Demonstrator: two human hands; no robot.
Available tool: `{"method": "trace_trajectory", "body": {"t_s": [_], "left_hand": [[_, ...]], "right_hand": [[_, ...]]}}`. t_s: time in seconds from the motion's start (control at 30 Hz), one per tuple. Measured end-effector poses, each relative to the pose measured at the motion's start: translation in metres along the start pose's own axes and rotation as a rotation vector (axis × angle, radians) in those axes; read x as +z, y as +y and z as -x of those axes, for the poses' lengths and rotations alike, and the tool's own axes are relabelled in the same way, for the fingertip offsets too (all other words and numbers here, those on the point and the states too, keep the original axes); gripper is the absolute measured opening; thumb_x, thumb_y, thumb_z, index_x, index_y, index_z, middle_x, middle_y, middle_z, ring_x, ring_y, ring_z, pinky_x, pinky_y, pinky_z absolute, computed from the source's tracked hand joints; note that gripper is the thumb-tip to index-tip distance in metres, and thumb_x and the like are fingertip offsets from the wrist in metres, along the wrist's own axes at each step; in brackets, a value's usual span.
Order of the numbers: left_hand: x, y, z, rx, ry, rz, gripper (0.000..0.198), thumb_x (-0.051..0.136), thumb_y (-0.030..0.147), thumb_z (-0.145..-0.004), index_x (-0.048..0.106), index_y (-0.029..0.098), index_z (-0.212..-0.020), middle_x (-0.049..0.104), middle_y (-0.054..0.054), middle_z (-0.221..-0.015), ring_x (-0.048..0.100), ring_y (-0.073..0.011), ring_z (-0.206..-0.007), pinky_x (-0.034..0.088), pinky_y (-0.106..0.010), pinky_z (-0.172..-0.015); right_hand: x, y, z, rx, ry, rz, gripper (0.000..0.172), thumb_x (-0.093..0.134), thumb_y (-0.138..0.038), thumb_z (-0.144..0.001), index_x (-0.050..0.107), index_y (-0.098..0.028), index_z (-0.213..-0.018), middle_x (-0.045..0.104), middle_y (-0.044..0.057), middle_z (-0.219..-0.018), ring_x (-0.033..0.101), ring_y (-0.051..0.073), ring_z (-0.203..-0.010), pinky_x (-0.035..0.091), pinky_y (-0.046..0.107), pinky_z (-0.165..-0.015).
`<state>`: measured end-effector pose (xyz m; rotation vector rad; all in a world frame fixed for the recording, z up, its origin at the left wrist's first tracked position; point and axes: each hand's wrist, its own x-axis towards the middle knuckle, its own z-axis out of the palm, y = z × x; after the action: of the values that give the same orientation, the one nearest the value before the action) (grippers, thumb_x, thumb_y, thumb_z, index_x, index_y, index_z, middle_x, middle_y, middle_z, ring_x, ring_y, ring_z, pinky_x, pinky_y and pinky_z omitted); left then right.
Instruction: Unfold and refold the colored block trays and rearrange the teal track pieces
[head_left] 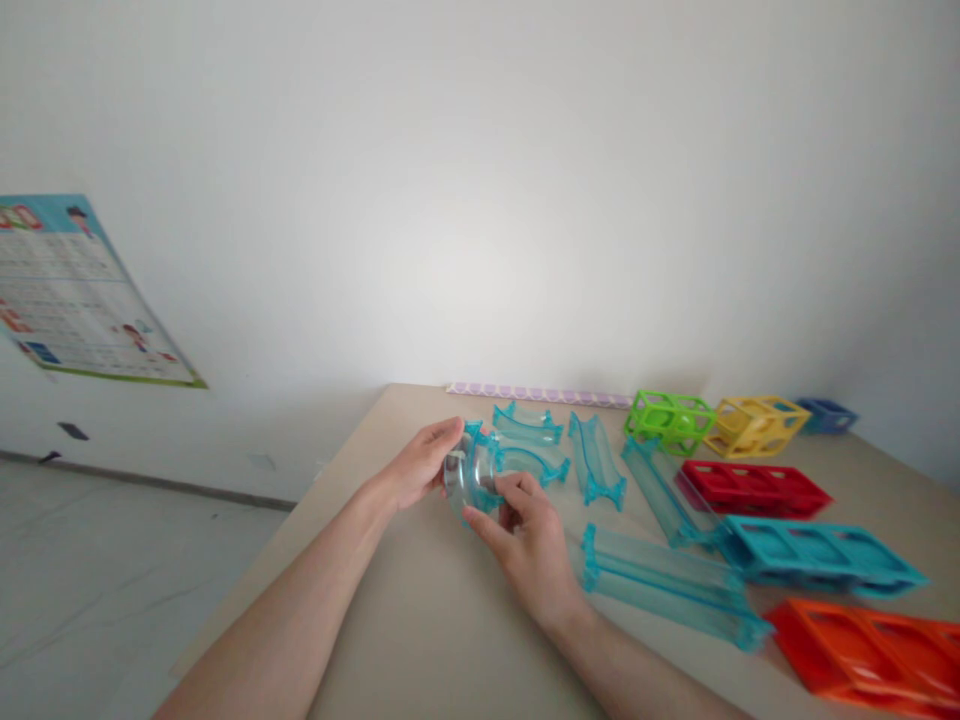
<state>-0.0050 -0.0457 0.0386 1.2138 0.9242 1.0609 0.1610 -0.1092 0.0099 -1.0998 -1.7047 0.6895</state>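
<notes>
Both hands hold one curved, see-through turquoise track piece point(471, 470) just above the tan table point(420, 620). My left hand point(417, 466) grips its left end, fingers closed around it. From the near side my right hand point(529, 540) pinches it with thumb and fingers. Just beyond lie two more curved turquoise pieces point(528, 424), one partly hidden behind the held piece.
Straight turquoise track pieces point(596, 458) point(658, 490) point(667, 582) lie to the right. Further right are frame blocks: green point(669, 420), yellow point(754, 425), blue point(825, 415), red point(750, 488), turquoise point(817, 555), orange point(877, 655). A purple strip point(536, 394) runs along the wall. The table's left edge drops to the floor.
</notes>
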Motion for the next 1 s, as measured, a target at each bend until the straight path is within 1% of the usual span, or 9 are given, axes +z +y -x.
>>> {"method": "trace_trajectory", "body": {"t_s": [0.1,0.2,0.33,0.4,0.47,0.6,0.83,0.9,1.0], "left_hand": [[-0.009,0.002,-0.002,-0.031,-0.057,0.041,0.041,0.062,0.051,-0.080,0.066,0.015,-0.099,0.062,-0.002,-0.072,0.050,-0.0068,-0.043,0.035,-0.015,-0.032],[-0.022,0.009,0.001,-0.062,-0.181,0.032,0.036,0.061,0.044,-0.080,0.065,0.017,-0.104,0.067,-0.009,-0.097,0.056,-0.0093,-0.055,0.036,-0.015,-0.034],[-0.029,0.013,0.007,-0.161,-0.395,-0.177,0.049,0.065,0.039,-0.078,0.059,0.021,-0.124,0.064,-0.011,-0.114,0.061,-0.0136,-0.073,0.045,-0.017,-0.045],[-0.024,0.010,0.008,-0.187,-0.489,-0.292,0.054,0.072,0.033,-0.074,0.059,0.021,-0.124,0.062,-0.010,-0.119,0.061,-0.0168,-0.085,0.050,-0.019,-0.054],[-0.017,0.004,0.008,-0.185,-0.509,-0.372,0.054,0.074,0.033,-0.072,0.061,0.020,-0.122,0.064,-0.010,-0.112,0.061,-0.0170,-0.085,0.052,-0.020,-0.057],[-0.002,-0.006,0.005,-0.124,-0.450,-0.451,0.054,0.075,0.037,-0.071,0.062,0.019,-0.120,0.068,-0.006,-0.094,0.061,-0.0148,-0.072,0.052,-0.022,-0.054],[-0.006,-0.004,0.007,0.046,-0.382,-0.463,0.049,0.065,0.039,-0.079,0.061,0.021,-0.124,0.064,-0.014,-0.119,0.065,-0.0164,-0.069,0.048,-0.020,-0.045],[-0.012,-0.007,0.003,0.101,-0.243,-0.473,0.043,0.060,0.042,-0.081,0.065,0.018,-0.116,0.068,-0.014,-0.109,0.065,-0.0156,-0.062,0.042,-0.019,-0.040],[-0.022,-0.020,-0.013,0.184,0.191,-0.530,0.039,0.055,0.045,-0.081,0.069,0.013,-0.096,0.067,-0.008,-0.079,0.057,-0.0114,-0.046,0.036,-0.019,-0.036]], "right_hand": [[-0.004,-0.003,0.001,-0.056,0.014,0.063,0.023,0.063,-0.029,-0.081,0.065,-0.016,-0.101,0.054,0.004,-0.087,0.049,0.017,-0.073,0.041,0.029,-0.066],[-0.007,-0.006,0.003,-0.133,0.045,0.188,0.037,0.057,-0.022,-0.081,0.062,-0.016,-0.116,0.059,0.008,-0.096,0.051,0.022,-0.089,0.042,0.036,-0.080],[-0.011,-0.013,0.008,-0.129,0.068,0.471,0.041,0.057,-0.018,-0.073,0.065,-0.023,-0.113,0.062,0.006,-0.097,0.048,0.027,-0.094,0.036,0.043,-0.080],[-0.012,-0.016,0.010,-0.115,0.068,0.573,0.047,0.057,-0.016,-0.069,0.065,-0.024,-0.114,0.062,0.007,-0.100,0.046,0.029,-0.096,0.034,0.044,-0.080],[-0.012,-0.020,0.011,-0.114,0.063,0.636,0.051,0.056,-0.013,-0.066,0.063,-0.023,-0.115,0.060,0.009,-0.105,0.045,0.030,-0.100,0.032,0.047,-0.084],[-0.012,-0.027,0.014,-0.176,-0.016,0.638,0.060,0.054,-0.011,-0.064,0.057,-0.021,-0.123,0.057,0.010,-0.115,0.044,0.029,-0.107,0.029,0.048,-0.094],[-0.005,-0.025,0.017,-0.149,-0.098,0.676,0.051,0.053,-0.015,-0.074,0.054,-0.018,-0.125,0.059,0.013,-0.106,0.050,0.029,-0.100,0.026,0.053,-0.097],[-0.005,-0.024,0.017,-0.142,-0.093,0.699,0.048,0.054,-0.015,-0.074,0.056,-0.018,-0.122,0.059,0.014,-0.104,0.050,0.030,-0.099,0.029,0.053,-0.094],[-0.005,-0.022,0.017,-0.150,-0.079,0.711,0.041,0.055,-0.014,-0.076,0.059,-0.018,-0.116,0.058,0.014,-0.104,0.049,0.030,-0.101,0.031,0.051,-0.093]]}}
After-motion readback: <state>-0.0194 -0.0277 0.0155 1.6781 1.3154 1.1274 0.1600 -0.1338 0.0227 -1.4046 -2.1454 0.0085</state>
